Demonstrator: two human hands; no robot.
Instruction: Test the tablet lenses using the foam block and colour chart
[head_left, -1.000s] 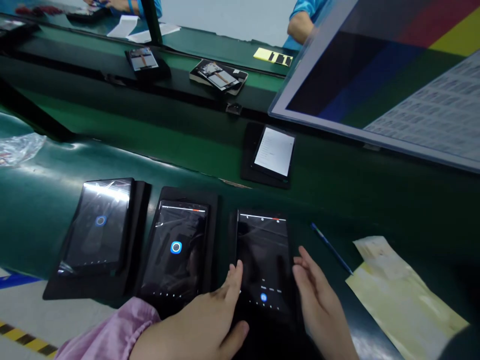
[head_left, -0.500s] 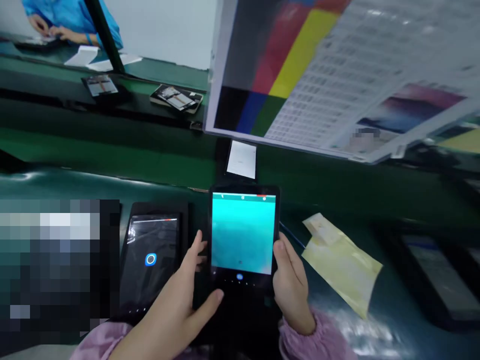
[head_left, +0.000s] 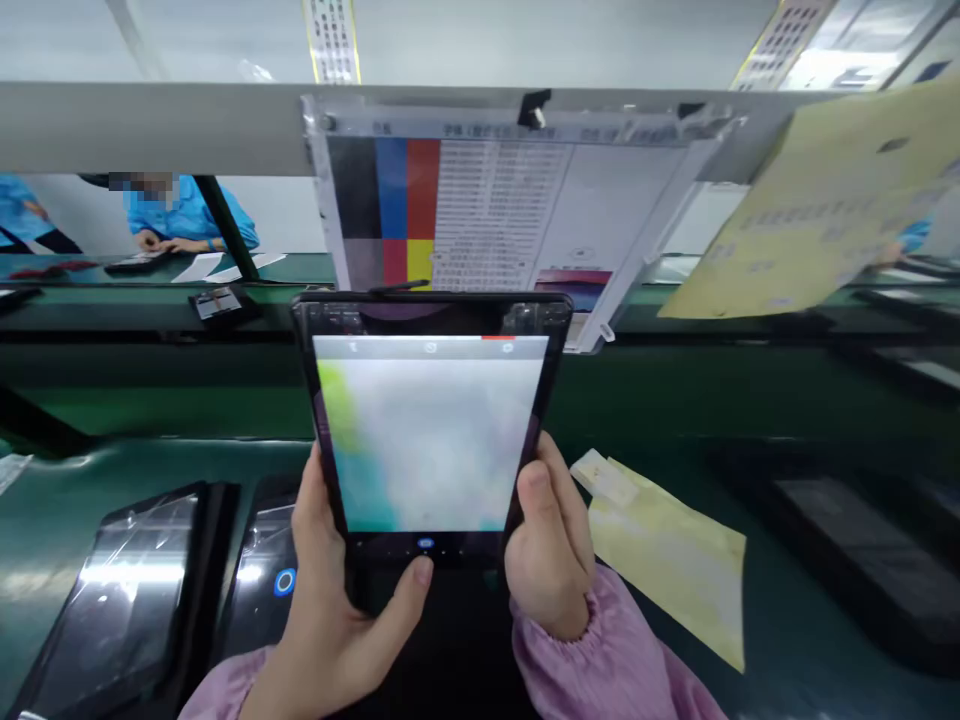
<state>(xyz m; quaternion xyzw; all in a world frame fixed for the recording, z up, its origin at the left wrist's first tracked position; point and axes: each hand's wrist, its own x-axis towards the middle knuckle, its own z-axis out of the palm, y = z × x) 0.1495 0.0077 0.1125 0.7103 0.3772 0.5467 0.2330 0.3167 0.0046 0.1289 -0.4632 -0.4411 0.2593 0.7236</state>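
Note:
A black tablet (head_left: 427, 440) is held up in front of me, tilted, with a blurred whitish picture on its screen and green and cyan patches at the left. My left hand (head_left: 337, 610) grips its lower left side, fingers along the edge and behind it, thumb by the bottom bezel. At the lower right side, my right hand (head_left: 551, 550) is closed around the edge with the thumb on the front. Behind the tablet's top hangs a colour chart sheet (head_left: 495, 200) in a clear sleeve, partly hidden by it.
Left on the green bench lie another dark tablet (head_left: 120, 590) and one with a round blue icon (head_left: 259, 570). Yellow paper (head_left: 675, 560) lies right, near a dark device (head_left: 862, 560). A yellow sheet (head_left: 817, 200) hangs upper right. Across the bench sits a person in blue (head_left: 191, 220).
The tablet has come up and closer, and its screen went from cyan to mostly whitish. My left hand, open beside it before, now grips it. The view has tilted upward.

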